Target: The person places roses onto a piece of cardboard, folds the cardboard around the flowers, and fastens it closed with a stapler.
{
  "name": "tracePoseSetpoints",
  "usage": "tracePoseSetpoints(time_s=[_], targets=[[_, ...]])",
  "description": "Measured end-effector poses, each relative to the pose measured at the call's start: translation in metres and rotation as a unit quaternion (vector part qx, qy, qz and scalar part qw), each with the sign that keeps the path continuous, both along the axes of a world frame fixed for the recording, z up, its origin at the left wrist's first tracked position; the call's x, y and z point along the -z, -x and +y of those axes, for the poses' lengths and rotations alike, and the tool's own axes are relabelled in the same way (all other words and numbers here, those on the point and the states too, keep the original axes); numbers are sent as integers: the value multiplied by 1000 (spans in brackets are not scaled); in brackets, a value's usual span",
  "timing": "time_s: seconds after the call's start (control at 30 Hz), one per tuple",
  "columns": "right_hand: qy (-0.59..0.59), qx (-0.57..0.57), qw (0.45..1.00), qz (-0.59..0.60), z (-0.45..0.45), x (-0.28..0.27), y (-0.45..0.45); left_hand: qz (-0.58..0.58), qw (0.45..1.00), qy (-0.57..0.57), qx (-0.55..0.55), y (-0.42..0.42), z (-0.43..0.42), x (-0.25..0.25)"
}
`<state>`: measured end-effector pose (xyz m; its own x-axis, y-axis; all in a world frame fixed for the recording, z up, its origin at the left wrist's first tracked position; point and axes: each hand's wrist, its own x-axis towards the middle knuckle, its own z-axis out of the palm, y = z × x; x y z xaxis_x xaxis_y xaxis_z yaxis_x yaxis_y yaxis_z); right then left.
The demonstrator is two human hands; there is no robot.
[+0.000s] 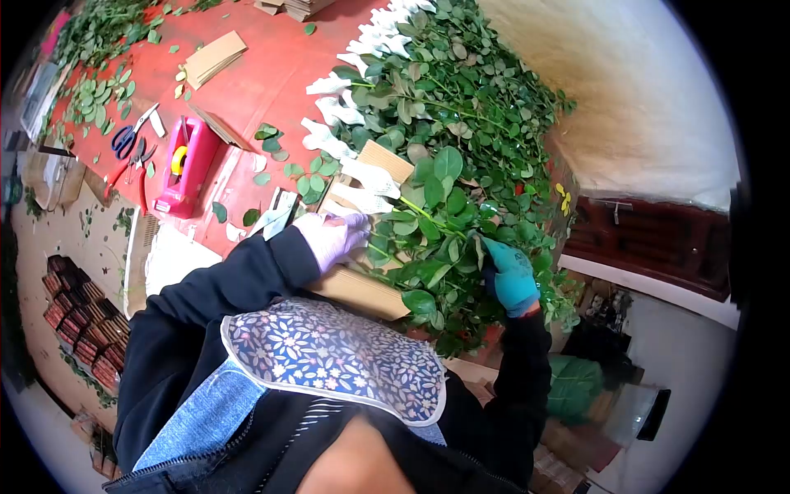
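Note:
Leafy green stems (pixel 494 123) lie side by side on the red table, their heads wrapped in white netting (pixel 369 174) towards the left. My left hand (pixel 336 239), in a pale purple glove, is beside the nearest netted heads, above brown cardboard (pixel 362 290); what its fingers hold, if anything, is hidden. On the right, my right hand (pixel 510 276), in a teal glove, has its fingers among the leaves of the nearest stems, closed around greenery.
A pink tape dispenser (pixel 183 169), scissors (pixel 125 142) and red-handled pruners (pixel 132 169) lie on the red table (pixel 271 49). Cardboard pieces (pixel 216 59) and loose leaves are scattered there. Stacked bundles (pixel 82 321) stand at the lower left.

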<state>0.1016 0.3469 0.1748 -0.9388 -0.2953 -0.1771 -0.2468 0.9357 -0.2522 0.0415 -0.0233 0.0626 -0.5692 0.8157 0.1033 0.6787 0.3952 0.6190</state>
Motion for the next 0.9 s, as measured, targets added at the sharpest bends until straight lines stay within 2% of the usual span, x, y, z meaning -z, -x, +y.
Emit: tracePoseSetpoints(time_s=[0.1, 0.17, 0.23, 0.27, 0.5, 0.57, 0.6, 0.63, 0.7, 0.83, 0.9], targets=[[-7, -12, 1000, 4, 29, 40, 8, -23, 1000, 2, 3, 12, 22, 17], [-42, -45, 998, 5, 32, 64, 1, 14, 1000, 10, 3, 11, 21, 12], [-147, -34, 984, -94, 23, 76, -7, -58, 998, 35, -16, 10, 21, 12], [-169, -28, 977, -124, 26, 86, -10, -59, 998, 36, -14, 8, 20, 15], [-126, -6, 990, -64, 17, 90, -13, 36, 999, 28, 15, 8, 14, 5], [-135, 18, 987, -84, 18, 94, -16, 42, 998, 30, 26, 9, 13, 0], [-73, 32, 993, -90, 17, 90, -18, 48, 998, 37, 24, 9, 13, -3], [-10, 46, 994, -93, 13, 81, -17, 55, 997, 44, 22, 11, 13, -6], [62, 119, 972, -191, 10, 55, -11, 49, 997, 48, 30, 16, 13, -10], [56, 81, 989, -107, 1, 14, -8, 48, 997, 48, 30, 17, 15, -14], [-179, 61, 982, 14, -11, 1, -14, 48, 997, 38, 36, 20, 16, -17]])
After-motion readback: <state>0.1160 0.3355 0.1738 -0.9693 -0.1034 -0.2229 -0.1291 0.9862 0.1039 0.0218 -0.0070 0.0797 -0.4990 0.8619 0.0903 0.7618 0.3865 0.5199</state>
